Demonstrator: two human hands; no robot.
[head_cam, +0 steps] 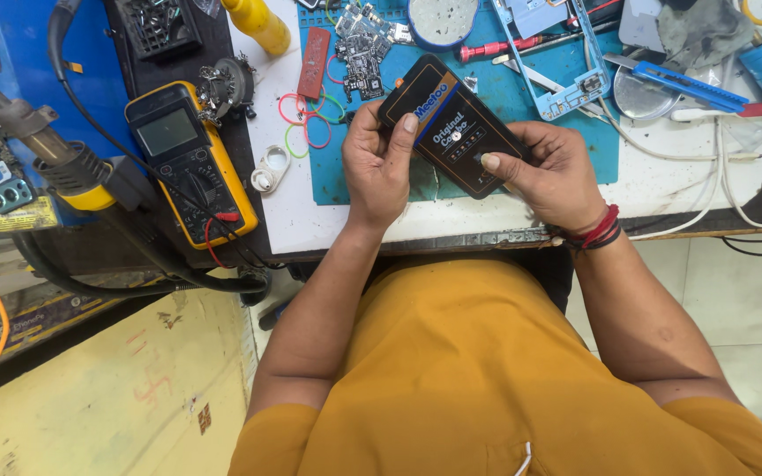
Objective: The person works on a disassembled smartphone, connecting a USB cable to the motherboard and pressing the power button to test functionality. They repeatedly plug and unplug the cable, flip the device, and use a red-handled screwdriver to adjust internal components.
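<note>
Pinching a flat black rectangular packet (451,128) at centre frame, left hand (378,163) and right hand (547,172) grip its opposite long edges; it looks light, stiff, probably fragile

A flat black rectangular package (453,129) with a blue diagonal stripe and an orange corner lay tilted over the teal mat (575,141) near the desk's front edge, gripped by both hands. A yellow multimeter (189,160) near the desk's left edge showed a blank grey screen (168,131).
</note>
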